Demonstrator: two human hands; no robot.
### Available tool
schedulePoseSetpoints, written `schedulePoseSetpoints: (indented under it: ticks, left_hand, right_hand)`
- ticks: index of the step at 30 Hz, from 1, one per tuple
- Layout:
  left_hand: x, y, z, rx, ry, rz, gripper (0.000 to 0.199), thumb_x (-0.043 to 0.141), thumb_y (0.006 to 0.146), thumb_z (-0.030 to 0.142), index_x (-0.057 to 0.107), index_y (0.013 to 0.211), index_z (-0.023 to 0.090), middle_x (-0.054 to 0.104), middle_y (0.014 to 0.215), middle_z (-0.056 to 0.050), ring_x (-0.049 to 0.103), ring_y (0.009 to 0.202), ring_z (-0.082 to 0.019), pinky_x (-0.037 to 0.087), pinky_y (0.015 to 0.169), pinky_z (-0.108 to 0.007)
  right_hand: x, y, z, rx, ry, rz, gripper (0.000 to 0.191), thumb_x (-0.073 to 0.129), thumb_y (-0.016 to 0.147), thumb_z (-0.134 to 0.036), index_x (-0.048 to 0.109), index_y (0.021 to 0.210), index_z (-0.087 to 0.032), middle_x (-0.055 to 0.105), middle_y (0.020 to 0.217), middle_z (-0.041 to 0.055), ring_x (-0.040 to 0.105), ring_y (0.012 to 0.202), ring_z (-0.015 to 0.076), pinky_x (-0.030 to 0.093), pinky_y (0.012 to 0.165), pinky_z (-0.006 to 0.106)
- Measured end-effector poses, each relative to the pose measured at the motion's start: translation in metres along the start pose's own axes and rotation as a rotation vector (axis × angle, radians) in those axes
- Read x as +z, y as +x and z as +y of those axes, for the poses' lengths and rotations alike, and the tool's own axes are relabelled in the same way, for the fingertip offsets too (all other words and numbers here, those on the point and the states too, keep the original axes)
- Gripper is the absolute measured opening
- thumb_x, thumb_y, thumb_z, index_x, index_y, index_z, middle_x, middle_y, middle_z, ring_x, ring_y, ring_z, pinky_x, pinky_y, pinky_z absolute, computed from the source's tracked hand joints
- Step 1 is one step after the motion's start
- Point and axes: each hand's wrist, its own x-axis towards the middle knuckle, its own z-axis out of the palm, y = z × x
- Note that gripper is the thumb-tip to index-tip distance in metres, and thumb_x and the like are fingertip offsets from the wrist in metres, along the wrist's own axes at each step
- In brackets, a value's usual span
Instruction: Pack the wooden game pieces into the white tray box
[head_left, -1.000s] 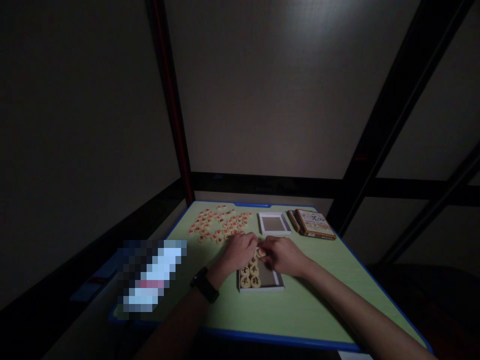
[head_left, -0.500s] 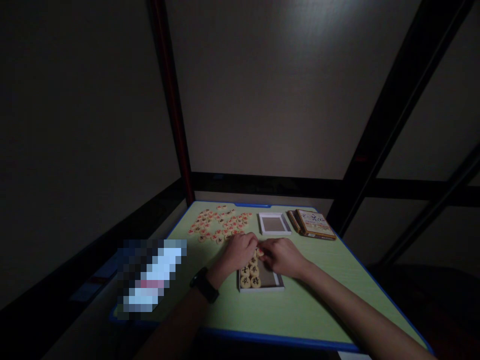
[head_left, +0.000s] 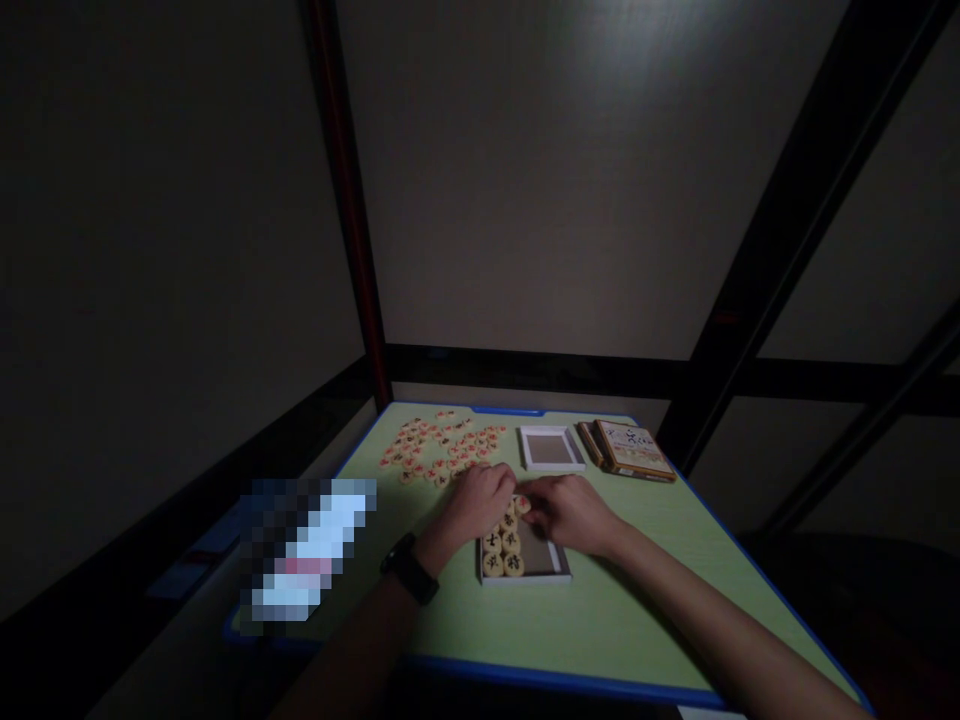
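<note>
A shallow white-rimmed box point(head_left: 541, 577) lies on the table in front of me. Round wooden xiangqi pieces with black characters point(head_left: 513, 565) fill two columns along its left side. Over the far left part of the box, my left hand point(head_left: 486, 500) is closed with its fingers curled down; whatever they hold is hidden. My right hand point(head_left: 568, 512) is closed at the far end of the box. Its thumb and fingertips are on a red-marked xiangqi piece point(head_left: 522, 504) beside the column. A black watch point(head_left: 409, 570) circles the left wrist.
Loose xiangqi pieces point(head_left: 442, 447) are scattered over the far left of the green table point(head_left: 630, 620). A second white-rimmed tray point(head_left: 553, 468) lies at the back, beside printed box covers point(head_left: 637, 448). A pixelated bright object point(head_left: 315, 555) is at the left edge.
The view has shifted slightly. The red-marked piece by my right fingertips shows more fully. Both hands keep almost the same place over the box.
</note>
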Motion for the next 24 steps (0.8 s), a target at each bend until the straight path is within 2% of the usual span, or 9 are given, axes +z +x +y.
schedulePoseSetpoints:
  ticks: [4, 8, 11, 15, 18, 24]
  left_hand:
    - [-0.002, 0.000, -0.005, 0.018, 0.037, 0.061, 0.031, 0.039, 0.094, 0.022, 0.069, 0.090, 0.022, 0.074, 0.092, -0.004, 0.066, 0.095, -0.018, 0.047, 0.091, -0.029]
    - [-0.008, 0.000, -0.009, -0.006, 0.081, 0.143, 0.027, 0.042, 0.093, 0.020, 0.069, 0.091, 0.021, 0.073, 0.096, -0.006, 0.065, 0.098, -0.020, 0.046, 0.095, -0.032]
    - [-0.014, -0.001, -0.011, -0.018, 0.125, 0.182, 0.027, 0.043, 0.093, 0.021, 0.069, 0.094, 0.021, 0.074, 0.099, -0.006, 0.064, 0.097, -0.019, 0.046, 0.094, -0.032]
    - [-0.016, -0.002, -0.013, -0.002, 0.161, 0.191, 0.027, 0.043, 0.093, 0.021, 0.070, 0.098, 0.022, 0.073, 0.101, -0.005, 0.063, 0.098, -0.020, 0.047, 0.094, -0.032]
    - [-0.014, -0.002, -0.016, 0.004, 0.174, 0.196, 0.029, 0.042, 0.095, 0.021, 0.070, 0.102, 0.021, 0.072, 0.106, -0.006, 0.062, 0.101, -0.020, 0.046, 0.094, -0.032]
    - [-0.015, -0.001, -0.019, -0.029, 0.187, 0.161, 0.032, 0.041, 0.094, 0.016, 0.072, 0.102, 0.021, 0.072, 0.108, -0.007, 0.062, 0.103, -0.020, 0.046, 0.096, -0.032]
  right_hand:
    - [-0.007, -0.002, 0.009, -0.005, 0.115, 0.043, 0.038, 0.061, 0.076, -0.018, 0.071, 0.113, -0.022, 0.075, 0.086, 0.0022, 0.066, 0.076, 0.0186, 0.043, 0.069, 0.026]
    - [-0.010, -0.002, 0.020, -0.053, 0.179, 0.097, 0.038, 0.063, 0.076, -0.018, 0.071, 0.113, -0.018, 0.072, 0.102, 0.0067, 0.065, 0.081, 0.0182, 0.047, 0.074, 0.027]
    - [-0.007, -0.001, 0.027, -0.074, 0.175, 0.077, 0.040, 0.062, 0.075, -0.016, 0.070, 0.114, -0.016, 0.070, 0.108, 0.0092, 0.065, 0.084, 0.0191, 0.049, 0.077, 0.029]
    - [0.000, 0.002, 0.030, -0.114, 0.202, 0.036, 0.039, 0.055, 0.072, -0.007, 0.073, 0.106, -0.015, 0.071, 0.101, 0.0090, 0.065, 0.089, 0.0198, 0.049, 0.083, 0.029]
    - [0.003, 0.003, 0.028, -0.130, 0.258, 0.017, 0.037, 0.051, 0.070, -0.004, 0.074, 0.097, -0.015, 0.070, 0.092, 0.0073, 0.064, 0.082, 0.0180, 0.049, 0.077, 0.026]
    - [0.004, 0.004, 0.025, -0.133, 0.302, 0.001, 0.034, 0.050, 0.068, -0.001, 0.073, 0.089, -0.014, 0.068, 0.086, 0.0055, 0.061, 0.074, 0.0160, 0.046, 0.068, 0.024]
